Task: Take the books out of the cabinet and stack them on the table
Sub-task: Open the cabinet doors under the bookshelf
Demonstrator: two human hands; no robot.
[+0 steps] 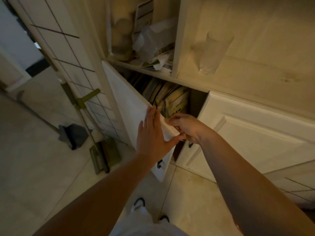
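Left hand [151, 133] presses the open cabinet door [126, 106]; books [170, 97] stand inside.

This was a room in a home. White panelled cabinet doors [255, 133] stood over a pale tiled floor [34, 159], a dustpan [75, 135] leaned nearby, and a cluttered shelf [150, 48] held household odds.

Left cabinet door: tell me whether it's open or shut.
Open. The left cabinet door is swung outward, showing upright books inside; the left hand lies flat on it, the right hand grips its edge.
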